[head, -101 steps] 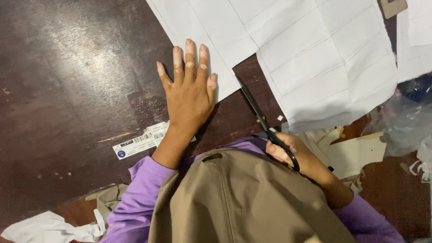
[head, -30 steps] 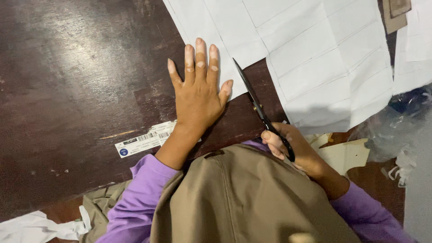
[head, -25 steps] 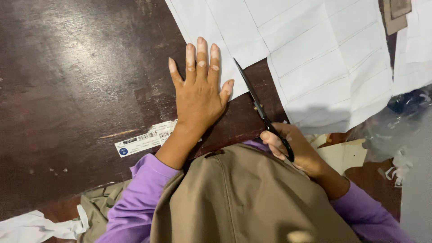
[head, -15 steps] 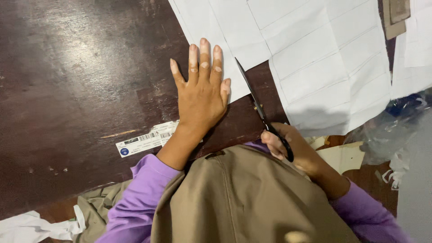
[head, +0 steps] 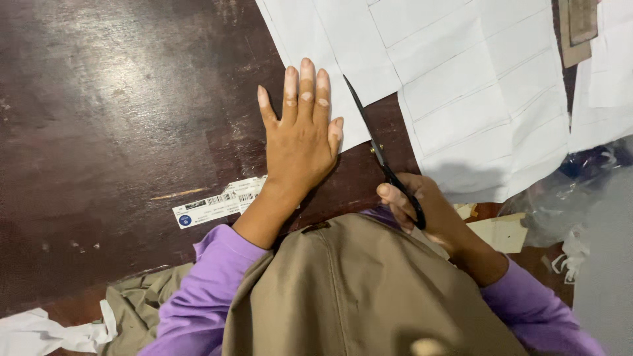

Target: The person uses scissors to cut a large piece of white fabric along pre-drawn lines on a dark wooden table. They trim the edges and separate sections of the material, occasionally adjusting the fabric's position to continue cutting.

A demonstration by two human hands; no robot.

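Now left hand (head: 300,142) flat on white paper (head: 475,86), right hand (head: 422,211) gripping black scissors (head: 379,155), blades in the cut

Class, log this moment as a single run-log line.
left hand: flat on white paper | right hand: holds black scissors, blades in cut | table: dark wood

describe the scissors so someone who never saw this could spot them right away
On the dark wooden table, find the white paper sheets at upper right. Along their cut edge lie the scissors, held in the right hand: black, slim, the only metal tool there.
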